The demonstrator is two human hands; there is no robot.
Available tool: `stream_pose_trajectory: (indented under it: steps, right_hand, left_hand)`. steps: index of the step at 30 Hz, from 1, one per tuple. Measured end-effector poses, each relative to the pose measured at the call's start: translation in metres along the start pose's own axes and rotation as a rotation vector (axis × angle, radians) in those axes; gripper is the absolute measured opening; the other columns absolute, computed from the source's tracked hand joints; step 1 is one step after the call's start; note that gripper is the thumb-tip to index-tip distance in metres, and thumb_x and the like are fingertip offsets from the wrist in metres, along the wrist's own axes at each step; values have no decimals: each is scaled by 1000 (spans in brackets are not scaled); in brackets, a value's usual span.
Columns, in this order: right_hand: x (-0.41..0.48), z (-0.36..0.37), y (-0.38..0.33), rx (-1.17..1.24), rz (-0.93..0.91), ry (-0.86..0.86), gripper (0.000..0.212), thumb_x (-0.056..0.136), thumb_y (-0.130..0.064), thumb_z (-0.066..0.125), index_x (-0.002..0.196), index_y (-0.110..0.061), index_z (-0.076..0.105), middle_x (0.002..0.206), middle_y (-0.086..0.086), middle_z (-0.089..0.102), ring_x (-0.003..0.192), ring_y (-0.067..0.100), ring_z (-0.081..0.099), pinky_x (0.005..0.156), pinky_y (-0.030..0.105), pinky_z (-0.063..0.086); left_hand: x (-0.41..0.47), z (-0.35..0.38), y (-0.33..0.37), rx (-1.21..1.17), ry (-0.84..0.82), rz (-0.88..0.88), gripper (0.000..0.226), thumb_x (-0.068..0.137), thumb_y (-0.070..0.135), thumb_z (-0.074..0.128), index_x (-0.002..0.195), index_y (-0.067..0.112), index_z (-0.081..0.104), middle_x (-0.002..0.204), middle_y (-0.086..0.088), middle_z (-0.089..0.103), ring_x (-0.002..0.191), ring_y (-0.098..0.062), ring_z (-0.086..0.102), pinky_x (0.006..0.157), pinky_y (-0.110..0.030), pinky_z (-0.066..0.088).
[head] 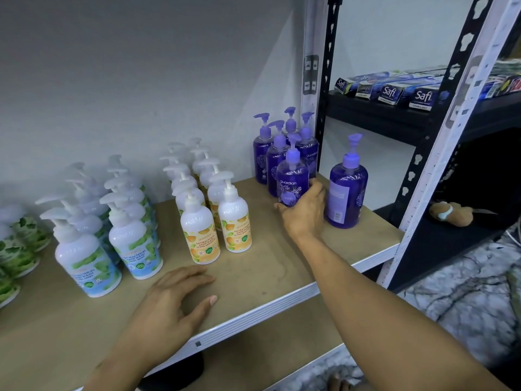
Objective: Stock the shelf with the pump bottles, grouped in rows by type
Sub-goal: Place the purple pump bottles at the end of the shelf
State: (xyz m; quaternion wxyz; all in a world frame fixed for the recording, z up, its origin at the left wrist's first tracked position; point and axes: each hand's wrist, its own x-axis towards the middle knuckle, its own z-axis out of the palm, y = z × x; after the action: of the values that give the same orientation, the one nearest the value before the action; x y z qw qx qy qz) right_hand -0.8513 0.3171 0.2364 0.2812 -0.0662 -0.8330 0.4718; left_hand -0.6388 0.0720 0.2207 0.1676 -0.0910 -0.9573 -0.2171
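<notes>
held purple bottle: upright, pump pointing straight up, label facing out, parked at the very front of the purple group, touching it or near enough

right hand: clamped round the lower body of the held purple bottle, thumb low across the front, fingers curled round the far side, so properly gripping, not just resting

stray purple bottle: upright too, back label facing out, front-right of the purple group with a gap, just beside the right hand's knuckles

key relation: stray purple bottle on the outer side of the right hand, long axis vertical, so probably just a short sideways reach and a grab round the body, no tipping needed

nearer hand: right, by a mile

left hand: flat on the shelf, palm down, fingers straight and a bit spread, holding nothing, way off front-left of the purple group by the front edge

right arm pose: stretched forward from low right, wrist roughly straight, hand down at bottle-base height

orange rows: two rows, left of the purple group, clear gap between

mint rows: further left again from the purple group

step in hand: guessing here, lining up the held purple bottle with the purple group, stray one next, ideally spun label-out

watch out: knuckles close to the stray purple bottle, easy to bump on letting go
</notes>
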Motion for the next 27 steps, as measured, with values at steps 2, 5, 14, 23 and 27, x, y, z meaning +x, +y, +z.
stream_pose_trajectory:
  steps: [2,5,14,23,27]
  right_hand:
    - [4,-1,3,84,19,-33,96,60,-20,95,136,-12,36,134,11,51,122,30,53,100,44,49]
    - [9,-4,8,208,54,-75,92,61,-9,92,137,-12,40,130,8,58,118,26,58,101,41,49]
    - [18,-12,16,318,35,-220,88,66,-8,88,141,-15,44,129,0,60,117,17,59,102,33,49]
    - [15,-1,17,186,0,-67,76,61,-18,94,126,-9,55,120,8,65,113,27,59,99,43,49]
    - [17,-1,18,193,-7,-84,74,66,-16,90,130,-11,54,122,7,67,115,27,61,100,42,49]
  left_hand:
    - [-3,-2,-2,9,10,-35,54,84,76,47,119,42,68,131,32,51,125,7,46,107,-22,36]
    - [-6,-3,-3,26,3,-79,60,82,79,44,122,40,66,132,30,49,124,5,45,107,-26,39]
    - [-5,-3,-2,43,-51,-153,77,78,85,36,135,37,58,148,18,45,137,-3,38,115,-25,27]
    - [-5,-3,0,74,-65,-152,88,76,93,24,137,38,57,149,20,42,139,-2,36,116,-22,24]
    - [-5,-4,0,66,-69,-153,89,75,94,24,137,38,57,151,20,42,140,-1,36,117,-24,24]
